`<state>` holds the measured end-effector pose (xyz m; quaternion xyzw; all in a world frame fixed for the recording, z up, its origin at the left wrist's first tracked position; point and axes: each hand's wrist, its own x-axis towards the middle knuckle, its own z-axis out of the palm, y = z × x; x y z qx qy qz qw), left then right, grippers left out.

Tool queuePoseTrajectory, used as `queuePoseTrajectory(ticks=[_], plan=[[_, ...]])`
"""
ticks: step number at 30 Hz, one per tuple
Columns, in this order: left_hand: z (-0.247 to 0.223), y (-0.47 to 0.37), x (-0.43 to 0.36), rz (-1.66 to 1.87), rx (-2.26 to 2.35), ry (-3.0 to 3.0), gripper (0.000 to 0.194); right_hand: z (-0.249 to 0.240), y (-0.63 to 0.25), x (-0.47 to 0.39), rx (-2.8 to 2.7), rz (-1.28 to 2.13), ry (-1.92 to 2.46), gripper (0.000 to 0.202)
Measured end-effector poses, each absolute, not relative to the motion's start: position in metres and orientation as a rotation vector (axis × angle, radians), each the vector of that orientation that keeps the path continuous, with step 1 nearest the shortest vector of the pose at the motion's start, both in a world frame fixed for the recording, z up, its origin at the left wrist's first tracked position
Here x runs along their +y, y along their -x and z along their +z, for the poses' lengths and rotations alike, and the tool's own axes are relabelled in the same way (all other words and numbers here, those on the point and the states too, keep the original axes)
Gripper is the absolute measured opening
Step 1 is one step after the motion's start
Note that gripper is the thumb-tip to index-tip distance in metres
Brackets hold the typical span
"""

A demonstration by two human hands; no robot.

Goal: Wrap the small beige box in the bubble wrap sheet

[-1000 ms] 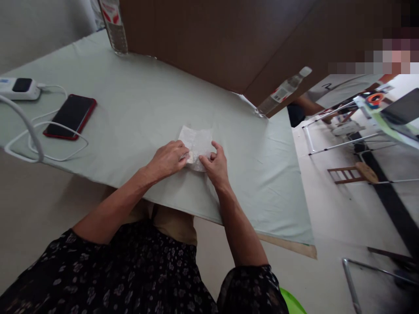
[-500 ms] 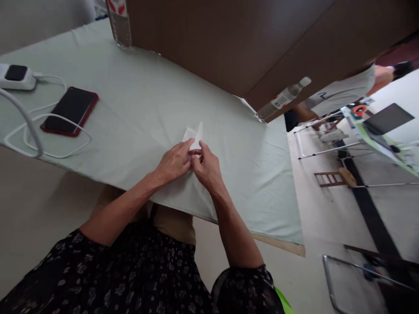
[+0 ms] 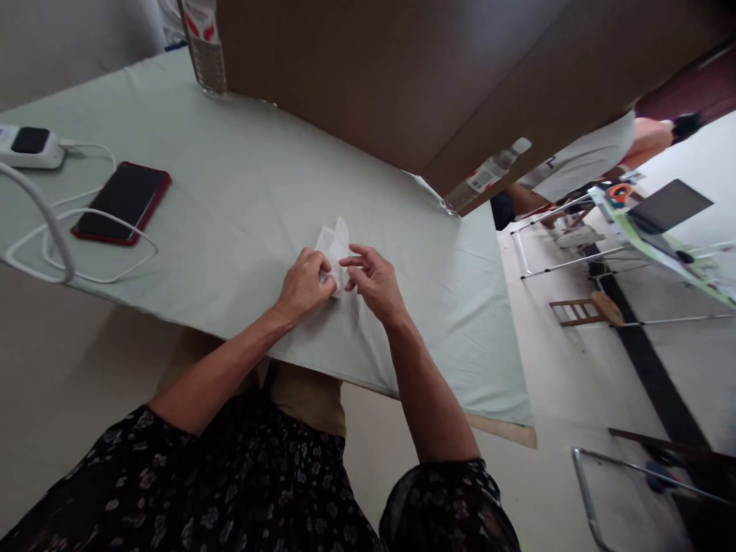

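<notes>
A small crumpled white tissue (image 3: 333, 244) lies on the pale green tablecloth between my hands, with two pointed corners facing away from me. My left hand (image 3: 304, 285) has its fingers curled in and pinches the tissue's left edge between thumb and fingertips. To the right, my right hand (image 3: 376, 282) is held with fingers apart and partly bent, its fingertips close to the tissue's right edge. Whether those fingertips touch it I cannot tell. Nothing shows in the right hand's grasp.
A large brown cardboard box (image 3: 356, 77) stands at the back, with a water bottle (image 3: 208, 57) by its left end and another bottle (image 3: 488, 175) at its right. On the left lie a phone (image 3: 123, 203), a white cable and a charger (image 3: 30, 147). Beyond is a person (image 3: 598, 153).
My right hand has moved right, away from my left, and its fingers have spread. More of the tissue now shows between the hands. My left fingers have curled in more.
</notes>
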<state>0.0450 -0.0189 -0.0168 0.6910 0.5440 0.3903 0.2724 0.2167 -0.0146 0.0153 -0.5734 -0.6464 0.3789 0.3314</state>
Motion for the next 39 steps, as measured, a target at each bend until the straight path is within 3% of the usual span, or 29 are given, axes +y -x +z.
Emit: queuePoseTrajectory(ticks=[4, 9, 11, 14, 16, 21, 26, 33, 34, 39], plan=[[-0.02, -0.043, -0.019, 1.089, 1.437, -1.878, 0.015, 0.001, -0.228, 0.007, -1.287, 1.085, 1.716, 0.053], [-0.023, -0.042, -0.023, 1.095, 1.443, -1.926, 0.016, -0.009, -0.215, 0.039, -1.308, 1.136, 1.758, 0.062], [-0.022, -0.042, -0.026, 1.082, 1.462, -1.991, 0.029, -0.012, -0.209, 0.052, -1.344, 1.106, 1.793, 0.059], [-0.02, -0.041, -0.028, 1.034, 1.446, -2.146, 0.047, -0.018, -0.206, 0.064, -1.41, 1.112, 1.766, 0.04], [-0.019, -0.04, -0.028, 0.987, 1.405, -2.232, 0.045, -0.022, -0.208, 0.065, -1.48, 1.083, 1.678, 0.025], [-0.023, -0.037, -0.023, 0.949, 1.368, -2.215, 0.032, -0.027, -0.212, 0.055, -1.539, 1.024, 1.461, 0.032], [-0.026, -0.037, -0.026, 1.039, 1.441, -2.084, 0.031, -0.016, -0.206, 0.043, -1.48, 1.126, 1.217, 0.021], [-0.04, -0.029, -0.015, 1.223, 1.391, -1.92, 0.078, -0.006, -0.212, -0.003, -1.789, 0.901, 1.095, 0.016], [-0.042, -0.027, -0.012, 1.205, 1.34, -1.926, 0.075, -0.007, -0.215, -0.01, -1.842, 0.854, 1.076, 0.016], [-0.044, -0.02, -0.005, 1.032, 1.228, -1.938, 0.026, -0.018, -0.227, -0.037, -2.04, 0.68, 1.059, 0.028]])
